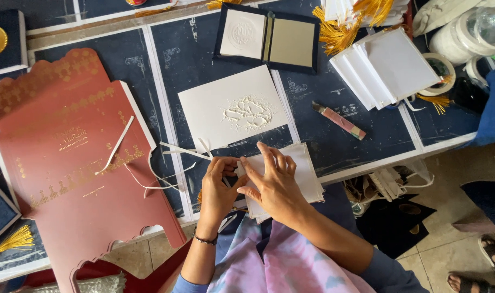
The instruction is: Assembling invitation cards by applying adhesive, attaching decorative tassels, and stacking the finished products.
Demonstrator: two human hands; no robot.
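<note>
The stack of white cards (pixel 304 176) lies at the counter (pixel 367 144) edge, just below the embossed sheet (pixel 234 108); right hand (pixel 274 184) presses it flat, fingers spread; left hand (pixel 217 190) pinches a thin white strip (pixel 185 152); light, stiff, easily creased paper, best held by edges.

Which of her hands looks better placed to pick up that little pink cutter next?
Probably the right hand: the pink cutter lies on its side of the table, while the left hand is pinching the white card stack's edge, farther away.

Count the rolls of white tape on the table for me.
3: a large roll of tape at the top right corner, a flat roll just below it, and a third roll at the right edge, partly hidden; more may be hidden.
</note>
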